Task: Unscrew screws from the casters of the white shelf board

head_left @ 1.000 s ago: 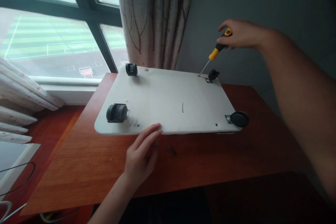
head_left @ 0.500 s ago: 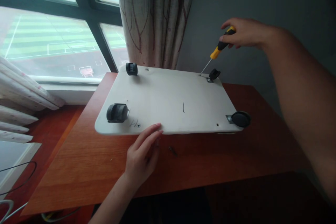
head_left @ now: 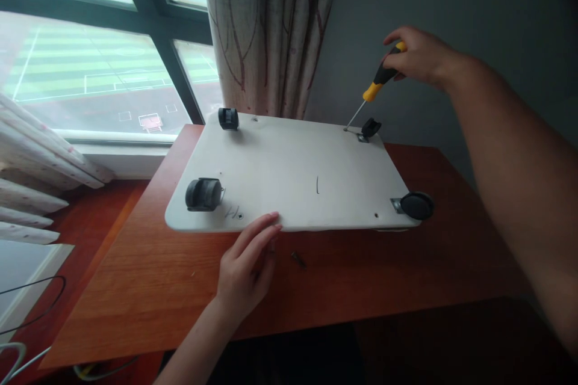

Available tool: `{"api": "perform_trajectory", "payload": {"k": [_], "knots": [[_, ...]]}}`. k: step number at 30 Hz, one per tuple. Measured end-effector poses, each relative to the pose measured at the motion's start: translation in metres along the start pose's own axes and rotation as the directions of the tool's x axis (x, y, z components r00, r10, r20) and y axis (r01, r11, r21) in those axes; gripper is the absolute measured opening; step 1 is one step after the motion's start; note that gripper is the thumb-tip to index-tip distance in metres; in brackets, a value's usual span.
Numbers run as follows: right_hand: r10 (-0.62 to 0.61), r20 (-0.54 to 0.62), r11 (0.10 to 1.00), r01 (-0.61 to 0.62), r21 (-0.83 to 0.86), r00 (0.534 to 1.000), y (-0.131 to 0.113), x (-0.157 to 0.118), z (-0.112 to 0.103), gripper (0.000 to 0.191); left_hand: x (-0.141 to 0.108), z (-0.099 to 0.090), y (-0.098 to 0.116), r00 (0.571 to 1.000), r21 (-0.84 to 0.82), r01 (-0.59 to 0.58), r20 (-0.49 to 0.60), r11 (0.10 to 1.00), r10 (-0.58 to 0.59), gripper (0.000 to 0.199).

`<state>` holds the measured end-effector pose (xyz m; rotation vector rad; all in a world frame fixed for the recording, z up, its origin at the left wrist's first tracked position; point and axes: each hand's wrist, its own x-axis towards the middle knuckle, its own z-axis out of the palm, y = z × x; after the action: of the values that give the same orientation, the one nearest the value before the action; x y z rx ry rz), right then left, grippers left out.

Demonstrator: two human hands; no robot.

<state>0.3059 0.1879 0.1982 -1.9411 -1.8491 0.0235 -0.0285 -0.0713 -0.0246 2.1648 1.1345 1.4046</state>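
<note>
A white board [head_left: 289, 162] lies on the table with its casters facing up. My right hand [head_left: 415, 54] is closed on the handle of a yellow-and-black screwdriver [head_left: 374, 85], which slants down to the left. Its tip meets the board's far edge, at a screw spot beside the far right caster [head_left: 371, 128]. My left hand [head_left: 246, 264] rests its stretched fingertips on the board's near edge, not wrapped round it. Close to those fingers, a screw head [head_left: 240, 216] shows in the board. A loose screw [head_left: 298, 259] lies on the wood in front.
Other black casters stand at the near left [head_left: 203, 194], far left [head_left: 228, 119] and near right [head_left: 416, 206] corners. A dark hole [head_left: 376, 215] shows near the right one. The brown table [head_left: 135, 289] borders a window and a curtain [head_left: 271, 30]. Cables [head_left: 27, 361] hang at lower left.
The view has shifted very slightly. My right hand has turned a little on the screwdriver handle, while the tip stays at the same spot. My left hand keeps its place.
</note>
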Motion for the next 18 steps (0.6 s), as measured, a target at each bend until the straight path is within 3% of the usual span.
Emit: {"api": "perform_trajectory", "payload": {"k": [2, 6, 9, 13, 15, 18], "knots": [[0.028, -0.039, 0.994, -0.032, -0.104, 0.999, -0.001, -0.0002, -0.001, 0.038, -0.0004, -0.0001, -0.0002, 1.0, -0.001, 0.006, 0.001, 1.0, -0.006, 0.046], [-0.036, -0.103, 0.926, -0.006, -0.378, 0.994, -0.0044, -0.0034, -0.0052, 0.048, -0.0008, -0.0001, -0.0006, 1.0, -0.006, 0.004, 0.001, 1.0, -0.004, 0.046], [-0.019, -0.032, 0.96, 0.009, -0.281, 0.999, -0.0047, -0.0035, -0.0071, 0.033, -0.0005, -0.0002, -0.0006, 1.0, -0.008, 0.002, 0.005, 1.0, -0.002, 0.046], [0.044, 0.104, 0.999, -0.044, -0.002, 0.994, -0.004, -0.002, -0.0091, 0.043, -0.0001, -0.0005, -0.0004, 1.0, -0.01, 0.001, 0.001, 1.0, -0.001, 0.046], [0.074, 0.086, 0.994, -0.067, -0.091, 0.994, -0.0041, -0.0019, -0.01, 0.035, -0.0001, -0.0005, -0.0003, 1.0, -0.009, 0.003, 0.001, 1.0, -0.003, 0.045], [0.044, -0.044, 0.942, -0.057, -0.33, 0.998, -0.0038, -0.0018, -0.0092, 0.04, -0.0003, -0.0004, -0.0001, 1.0, -0.011, 0.003, 0.004, 1.0, -0.003, 0.045]]}}
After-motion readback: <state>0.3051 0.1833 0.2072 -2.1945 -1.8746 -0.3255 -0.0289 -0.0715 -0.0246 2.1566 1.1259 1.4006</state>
